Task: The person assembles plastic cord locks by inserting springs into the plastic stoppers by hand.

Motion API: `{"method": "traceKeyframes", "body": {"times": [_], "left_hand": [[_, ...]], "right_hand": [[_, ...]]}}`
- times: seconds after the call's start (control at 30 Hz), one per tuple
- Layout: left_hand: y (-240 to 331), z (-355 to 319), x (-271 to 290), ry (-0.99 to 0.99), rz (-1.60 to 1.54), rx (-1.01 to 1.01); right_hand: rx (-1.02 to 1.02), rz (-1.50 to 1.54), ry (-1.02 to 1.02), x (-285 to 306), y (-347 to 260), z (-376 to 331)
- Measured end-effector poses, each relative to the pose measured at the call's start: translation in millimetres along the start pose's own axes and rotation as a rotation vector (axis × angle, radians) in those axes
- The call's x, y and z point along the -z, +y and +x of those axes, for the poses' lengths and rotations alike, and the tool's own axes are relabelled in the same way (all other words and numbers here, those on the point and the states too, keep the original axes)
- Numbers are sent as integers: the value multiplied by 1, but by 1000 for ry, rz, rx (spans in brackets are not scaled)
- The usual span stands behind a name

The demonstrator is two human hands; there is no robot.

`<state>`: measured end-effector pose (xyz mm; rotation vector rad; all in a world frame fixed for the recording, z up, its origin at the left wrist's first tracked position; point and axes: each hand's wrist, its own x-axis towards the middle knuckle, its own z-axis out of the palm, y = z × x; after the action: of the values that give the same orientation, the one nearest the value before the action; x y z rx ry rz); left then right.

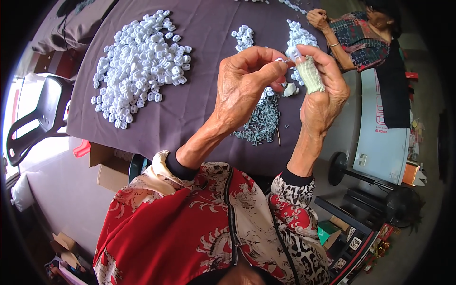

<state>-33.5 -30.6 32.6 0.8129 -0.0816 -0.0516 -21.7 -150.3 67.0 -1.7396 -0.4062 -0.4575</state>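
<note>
Over the dark tablecloth, my left hand [249,78] and my right hand [327,90] come together with their fingertips nearly touching. The left thumb and forefinger pinch a small white plastic piece [279,60]. Between my right thumb and forefinger is another small whitish piece [295,53], partly hidden by the fingers. A pale green knitted finger cover [311,76] is wrapped round my right thumb. Just below the hands lies a pile of tiny grey-green parts [260,121], with white pieces at its upper end. Whether the two held pieces touch cannot be made out.
A big heap of white plastic pieces [142,64] spreads over the left of the tablecloth [204,28]. Smaller heaps [244,37] lie beyond my hands. A thin stick [279,137] rests beside the grey-green pile. Another person's hands [318,19] work at the far right. A black chair [42,111] stands left.
</note>
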Motion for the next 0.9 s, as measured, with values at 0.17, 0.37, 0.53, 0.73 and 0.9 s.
{"method": "traceKeyframes", "body": {"times": [0.17,0.37,0.53,0.73,0.9], "left_hand": [[0,0,-1,24,-49,-15],[-1,0,-2,28,-33,-10],[-1,0,0,21,18,-6],[-2,1,2,28,42,6],[-2,1,0,44,94,-12]], "right_hand": [[-50,-40,9,-1,0,1],[-79,35,13,2,4,1],[-90,39,15,2,3,-1],[-70,39,8,3,6,-3],[-48,-19,9,3,4,-3]]}}
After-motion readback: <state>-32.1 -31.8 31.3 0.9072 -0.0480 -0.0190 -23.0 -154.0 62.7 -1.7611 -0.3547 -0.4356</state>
